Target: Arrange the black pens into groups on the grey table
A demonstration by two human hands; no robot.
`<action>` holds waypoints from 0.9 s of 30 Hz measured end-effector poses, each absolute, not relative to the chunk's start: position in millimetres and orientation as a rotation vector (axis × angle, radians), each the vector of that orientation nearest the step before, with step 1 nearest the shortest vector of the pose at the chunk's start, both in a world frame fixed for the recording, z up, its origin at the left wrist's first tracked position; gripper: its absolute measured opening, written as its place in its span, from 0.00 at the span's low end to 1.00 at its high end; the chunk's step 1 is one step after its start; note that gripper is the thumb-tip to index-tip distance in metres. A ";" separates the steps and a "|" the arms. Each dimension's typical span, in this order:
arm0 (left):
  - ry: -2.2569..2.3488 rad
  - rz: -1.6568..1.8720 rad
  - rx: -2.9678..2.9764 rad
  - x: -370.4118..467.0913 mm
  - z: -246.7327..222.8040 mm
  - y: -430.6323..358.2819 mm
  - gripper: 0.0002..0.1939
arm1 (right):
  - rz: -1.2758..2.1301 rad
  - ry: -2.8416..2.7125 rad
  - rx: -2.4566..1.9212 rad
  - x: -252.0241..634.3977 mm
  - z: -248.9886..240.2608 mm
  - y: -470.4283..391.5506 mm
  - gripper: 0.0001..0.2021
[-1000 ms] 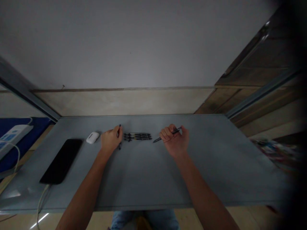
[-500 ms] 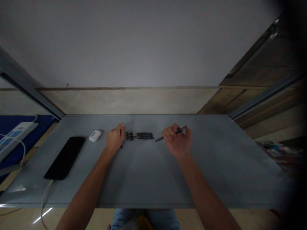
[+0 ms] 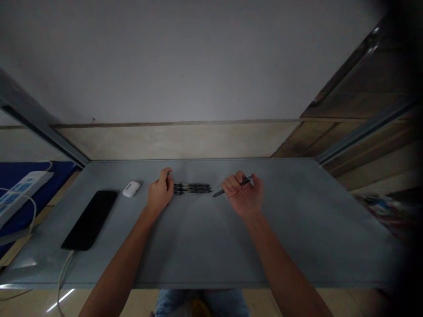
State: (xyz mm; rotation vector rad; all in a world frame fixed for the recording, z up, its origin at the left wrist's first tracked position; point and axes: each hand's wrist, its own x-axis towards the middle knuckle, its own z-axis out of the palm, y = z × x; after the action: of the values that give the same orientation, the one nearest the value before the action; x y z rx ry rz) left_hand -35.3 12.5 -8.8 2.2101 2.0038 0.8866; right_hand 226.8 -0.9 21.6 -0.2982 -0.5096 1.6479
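Observation:
Several black pens [image 3: 193, 189] lie side by side on the grey table, pointing left to right. Beside their left ends is my left hand [image 3: 160, 190], fingers curled around a slim dark pen that is mostly hidden; only a small bit of it shows at the fingertips. To the right of the row, my right hand [image 3: 243, 192] is turned palm up and closed on a black pen [image 3: 218, 193]. That pen slants, its tip pointing down-left toward the row without touching it, and its other end by the thumb.
On the left of the grey table [image 3: 205, 246] lie a white earbud case [image 3: 131, 189] and a black phone [image 3: 90, 220] with a cable. A white power strip [image 3: 24, 189] is beyond the left edge. A wall [image 3: 185, 140] stands behind, with metal posts at both back corners.
My left hand has rolled slightly and its thumb and fingertips have shifted, so less of its pen shows below. My right hand stays nearly still with its pen.

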 end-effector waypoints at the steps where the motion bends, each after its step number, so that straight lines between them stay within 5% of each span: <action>1: 2.004 0.889 2.206 -35.4 -8.9 12.7 0.17 | 1.645 -0.510 -0.297 226.7 21.8 -1.0 0.18; 27: 2.010 0.817 2.272 -34.6 -6.6 12.7 0.13 | 1.639 -0.487 -0.330 225.6 20.3 -0.6 0.19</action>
State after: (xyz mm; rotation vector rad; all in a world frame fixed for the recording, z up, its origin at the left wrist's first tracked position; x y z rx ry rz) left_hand -34.6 12.7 -6.6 2.2719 2.0097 0.8169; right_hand 225.6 -0.6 20.3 -0.3296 -0.4874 1.6388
